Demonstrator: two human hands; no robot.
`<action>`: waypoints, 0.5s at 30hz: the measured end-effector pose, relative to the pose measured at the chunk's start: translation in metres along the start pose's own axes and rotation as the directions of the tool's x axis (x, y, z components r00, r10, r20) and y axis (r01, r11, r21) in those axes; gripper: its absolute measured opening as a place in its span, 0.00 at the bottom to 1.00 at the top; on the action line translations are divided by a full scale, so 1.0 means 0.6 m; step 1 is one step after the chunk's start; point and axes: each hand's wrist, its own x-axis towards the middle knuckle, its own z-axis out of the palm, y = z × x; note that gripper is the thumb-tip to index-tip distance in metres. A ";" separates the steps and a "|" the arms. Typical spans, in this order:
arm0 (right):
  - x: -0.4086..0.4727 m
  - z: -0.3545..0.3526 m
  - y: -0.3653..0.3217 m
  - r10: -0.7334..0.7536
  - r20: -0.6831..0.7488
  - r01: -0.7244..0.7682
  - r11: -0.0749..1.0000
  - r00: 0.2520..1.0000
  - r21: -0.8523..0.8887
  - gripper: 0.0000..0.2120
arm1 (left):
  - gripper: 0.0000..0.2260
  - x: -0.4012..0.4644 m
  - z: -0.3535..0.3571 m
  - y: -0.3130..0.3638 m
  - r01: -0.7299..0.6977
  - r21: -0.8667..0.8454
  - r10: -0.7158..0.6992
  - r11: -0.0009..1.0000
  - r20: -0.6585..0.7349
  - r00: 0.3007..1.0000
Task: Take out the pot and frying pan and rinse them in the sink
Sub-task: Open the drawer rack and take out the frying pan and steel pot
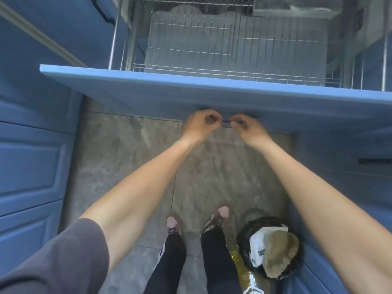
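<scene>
Blue drawer front [191, 90], silver wire rack [212, 49], grey marbled floor [127, 149], black bin [250, 247].

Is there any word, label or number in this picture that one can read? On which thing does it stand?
None can be read.
White packet in the bin: dark print, too blurred.
Gold bottle beside the bin: white marks, cut off and blurred.

grey short sleeve [63, 257], black trousers [167, 262], maroon shoes [216, 217]

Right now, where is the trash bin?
In the head view the trash bin stands on the floor at lower right, beside the person's right foot and under the right forearm.
</scene>
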 end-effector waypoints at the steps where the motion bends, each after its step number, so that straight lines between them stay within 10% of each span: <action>1: 0.010 -0.006 -0.007 0.019 0.009 -0.019 1.000 1.000 0.006 0.10 | 0.03 0.011 -0.001 0.006 0.010 0.012 -0.010 1.000 -0.008 1.000; 15: 0.178 -0.118 -0.107 0.243 -0.127 -0.219 0.959 0.962 0.179 0.03 | 0.07 0.220 -0.065 0.107 0.068 0.061 -0.072 0.996 0.055 0.996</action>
